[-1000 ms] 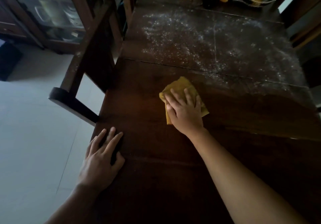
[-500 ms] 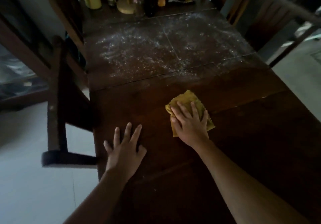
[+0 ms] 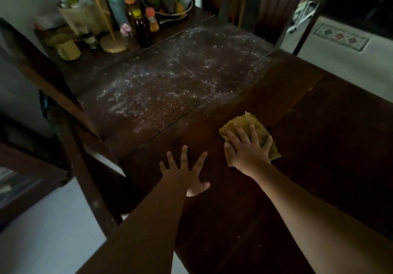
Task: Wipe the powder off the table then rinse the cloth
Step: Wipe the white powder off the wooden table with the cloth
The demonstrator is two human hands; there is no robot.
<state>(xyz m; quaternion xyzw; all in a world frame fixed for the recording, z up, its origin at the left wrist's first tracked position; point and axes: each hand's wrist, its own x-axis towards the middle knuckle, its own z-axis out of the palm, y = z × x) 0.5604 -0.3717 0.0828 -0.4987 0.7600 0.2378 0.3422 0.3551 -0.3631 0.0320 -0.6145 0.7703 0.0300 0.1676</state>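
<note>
A folded yellow cloth (image 3: 244, 123) lies on the dark wooden table (image 3: 319, 146), just short of a seam between the boards. My right hand (image 3: 247, 149) presses flat on the cloth with its fingers spread. White powder (image 3: 161, 84) is scattered over the far half of the table, beyond the seam. My left hand (image 3: 185, 171) rests flat on the bare wood to the left of the cloth, fingers apart, holding nothing.
A dark wooden chair (image 3: 70, 129) stands against the table's left side, another chair (image 3: 274, 8) at the far right. At the far end stand sauce bottles (image 3: 144, 25), a yellow mug (image 3: 68, 48), a wooden stand (image 3: 112, 42) and a fruit bowl (image 3: 170, 4).
My view has swung to the right along the table. My left hand has moved from the table's left edge inward beside the cloth. The right hand stays flat on the cloth.
</note>
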